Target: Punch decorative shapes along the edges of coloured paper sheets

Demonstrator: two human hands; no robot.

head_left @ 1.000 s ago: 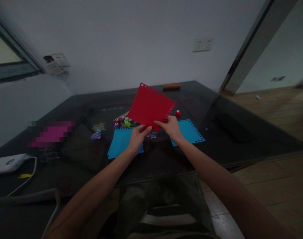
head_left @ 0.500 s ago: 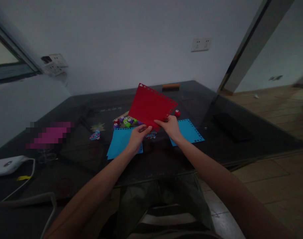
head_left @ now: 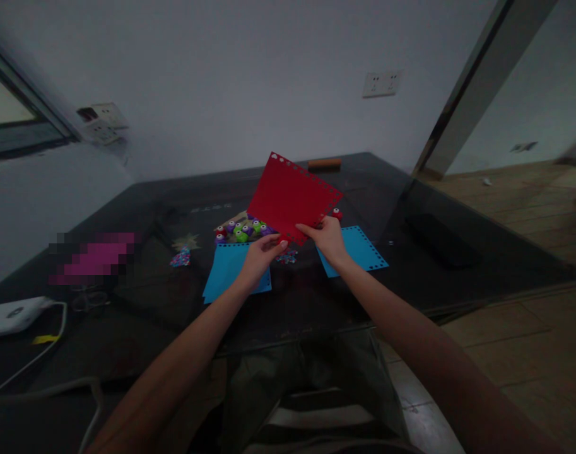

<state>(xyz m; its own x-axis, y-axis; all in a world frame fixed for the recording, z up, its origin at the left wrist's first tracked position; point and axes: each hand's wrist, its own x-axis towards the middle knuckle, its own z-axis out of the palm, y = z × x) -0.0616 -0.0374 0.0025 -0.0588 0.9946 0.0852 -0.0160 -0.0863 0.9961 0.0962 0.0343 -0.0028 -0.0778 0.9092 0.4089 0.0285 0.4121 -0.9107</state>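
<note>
A red sheet of paper [head_left: 288, 195], with small shapes punched along its upper right and lower right edges, is held tilted above the table. My right hand [head_left: 329, 239] pinches it near the lower right corner, thumb on top. At the sheet's lower edge, my left hand [head_left: 260, 257] is closed on what looks like a small red hole punch [head_left: 283, 239], mostly hidden by the fingers. Below lies a little pile of coloured paper bits [head_left: 288, 257]. Punched blue sheets rest beside my hands, a left stack [head_left: 224, 271] and a right sheet [head_left: 359, 249].
Several small red, purple and green hole punches [head_left: 241, 232] lie behind the left stack. Another red punch [head_left: 337, 214] sits at the right. Also on the dark table [head_left: 297, 315] are a bag of coloured bits [head_left: 180, 257], a black case [head_left: 441, 239] and a brown roll [head_left: 324, 165].
The red sheet has shifted slightly up and to the right, uncovering more of the punches behind it. Both hands stay at its lower edge, the left one a little further left.
</note>
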